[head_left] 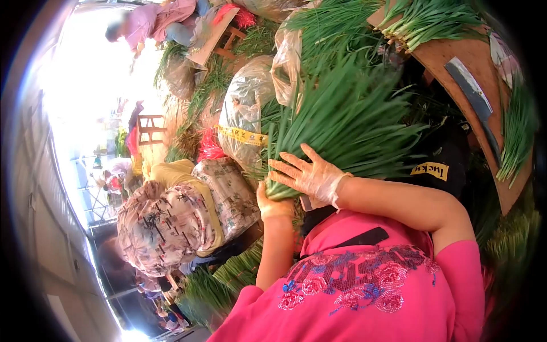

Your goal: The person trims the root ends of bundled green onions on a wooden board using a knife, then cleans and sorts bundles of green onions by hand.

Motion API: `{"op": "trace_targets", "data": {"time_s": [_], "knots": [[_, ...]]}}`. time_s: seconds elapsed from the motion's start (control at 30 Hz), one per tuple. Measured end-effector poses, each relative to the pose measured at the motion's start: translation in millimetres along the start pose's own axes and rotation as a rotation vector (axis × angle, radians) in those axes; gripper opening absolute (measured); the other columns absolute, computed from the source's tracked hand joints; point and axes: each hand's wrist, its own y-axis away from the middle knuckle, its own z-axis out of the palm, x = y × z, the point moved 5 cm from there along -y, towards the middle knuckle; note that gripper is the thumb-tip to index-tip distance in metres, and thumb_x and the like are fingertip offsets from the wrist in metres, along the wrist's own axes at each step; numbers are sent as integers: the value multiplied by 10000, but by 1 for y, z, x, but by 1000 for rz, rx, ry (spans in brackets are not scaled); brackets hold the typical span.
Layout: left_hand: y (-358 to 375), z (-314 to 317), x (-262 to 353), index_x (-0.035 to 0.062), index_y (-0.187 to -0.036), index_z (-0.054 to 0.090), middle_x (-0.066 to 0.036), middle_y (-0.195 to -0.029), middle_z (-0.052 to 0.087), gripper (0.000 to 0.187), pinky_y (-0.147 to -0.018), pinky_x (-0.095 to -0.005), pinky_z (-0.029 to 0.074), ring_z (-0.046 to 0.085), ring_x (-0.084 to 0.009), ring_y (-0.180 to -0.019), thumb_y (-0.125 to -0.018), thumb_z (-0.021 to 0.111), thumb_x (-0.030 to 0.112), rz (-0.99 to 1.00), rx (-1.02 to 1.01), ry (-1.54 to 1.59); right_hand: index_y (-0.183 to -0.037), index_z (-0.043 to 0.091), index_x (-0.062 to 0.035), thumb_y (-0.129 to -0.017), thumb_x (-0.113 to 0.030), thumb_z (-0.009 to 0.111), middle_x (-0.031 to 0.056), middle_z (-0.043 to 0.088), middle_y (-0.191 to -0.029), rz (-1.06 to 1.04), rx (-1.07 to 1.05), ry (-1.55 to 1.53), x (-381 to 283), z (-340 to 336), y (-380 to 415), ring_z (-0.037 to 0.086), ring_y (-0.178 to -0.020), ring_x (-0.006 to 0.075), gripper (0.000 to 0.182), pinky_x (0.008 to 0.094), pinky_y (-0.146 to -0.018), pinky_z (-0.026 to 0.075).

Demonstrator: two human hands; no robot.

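A large bundle of long green leafy stalks [347, 122] fans out up and to the right, its pale cut ends gathered at the lower left. My left hand [276, 206] is closed round that gathered base. Across the lower stalks lies my right hand [310, 175], its fingers spread over the bundle and a thin clear glove bunched at its wrist. The palm side of the right hand is hidden. Beyond the bundle's left side stands a clear plastic bag [248, 97] with yellow printed tape [244, 135].
A curved brown board [464, 65] at right holds more green stalks [430, 23] and a long blade [476, 100]. A co-worker in a patterned hat [165, 228] sits close at left; another person [154, 25] is farther back. Loose greens and a wooden stool [151, 129] lie beyond.
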Motion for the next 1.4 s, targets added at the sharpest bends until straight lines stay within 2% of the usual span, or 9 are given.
{"op": "trace_targets", "data": {"time_s": [0.17, 0.33, 0.47, 0.53, 0.73, 0.93, 1.1, 1.23, 1.4], "knots": [[59, -55, -26, 88, -1190, 579, -107, -1205, 617, 370, -986, -527, 444, 573, -327, -1125, -941, 456, 333, -89, 80, 79, -1446, 312, -270, -899, -274, 499, 47, 300, -1531, -146, -93, -123, -5, -10, 26, 358, -1372, 244, 579, 539, -1101, 259], [57, -76, -27, 122, -1159, 606, -95, -1203, 626, 353, -974, -452, 438, 561, -289, -1128, -953, 477, 379, -272, -106, 42, -1484, 249, -281, -659, -344, 807, 56, 315, -1519, -192, -422, -253, 10, 11, 27, 346, -1379, 262, 998, 550, -1106, 245], [53, -105, 34, 55, -1400, 410, -126, -1367, 500, 594, -1010, -394, 404, 474, -256, -1242, -932, 535, 398, -622, -440, -535, -1486, 232, -270, -659, -346, 811, 67, 329, -1507, -213, -419, -261, 12, 15, 25, 352, -1374, 274, 1013, 555, -1110, 240], [19, -114, 100, 43, -1480, 255, -162, -1451, 407, 712, -1125, -394, 276, 350, -239, -1358, -901, 622, 236, 59, -220, -1373, -1485, 231, -263, -654, -352, 815, 77, 330, -1505, -228, -420, -260, 11, 17, 27, 351, -1374, 279, 1020, 557, -1113, 234], [76, 85, -1, 13, -1500, 141, -200, -1532, 223, 1136, -1141, -386, 243, 283, -315, -1396, -610, 835, 141, 733, -853, -1882, -1463, 278, -221, -672, -403, 802, 76, 333, -1504, -75, -349, -164, 15, 0, 24, 301, -1401, 272, 966, 554, -1121, 207], [30, 64, -21, 11, -1487, 214, -160, -1476, 354, 918, -1096, -346, 315, 373, -235, -1344, -728, 730, 34, 579, -844, -1609, -1395, 411, -164, -704, -250, 763, 94, 399, -1457, 527, -34, -121, 97, -83, 117, 380, -1340, 268, 781, 513, -1102, 236], [25, 61, -15, 4, -1477, 259, -156, -1424, 435, 777, -1066, -288, 319, 452, -192, -1262, -802, 643, 12, 380, -721, -1367, -1000, 675, -71, -735, -80, 654, 101, 674, -831, 459, 570, -505, 109, -92, 172, 641, -705, 273, 266, 358, -626, 512], [40, 75, -15, -7, -1483, 227, -162, -1431, 418, 813, -1088, -320, 304, 428, -220, -1290, -787, 644, 42, 506, -692, -1418, -1016, 675, -140, -875, -246, 555, 85, 647, -712, 329, -243, -656, 61, -3, 149, 652, -681, 270, 214, 374, -608, 515], [80, 106, -32, -6, -1495, 131, -233, -1487, 292, 1150, -1133, -412, 244, 283, -383, -1386, -601, 826, 192, 938, -815, -1909, -887, 681, -46, -869, -280, 573, 176, 673, -886, 415, -348, -648, 56, 2, 83, 648, -879, 346, 258, 425, -788, 519]]}}
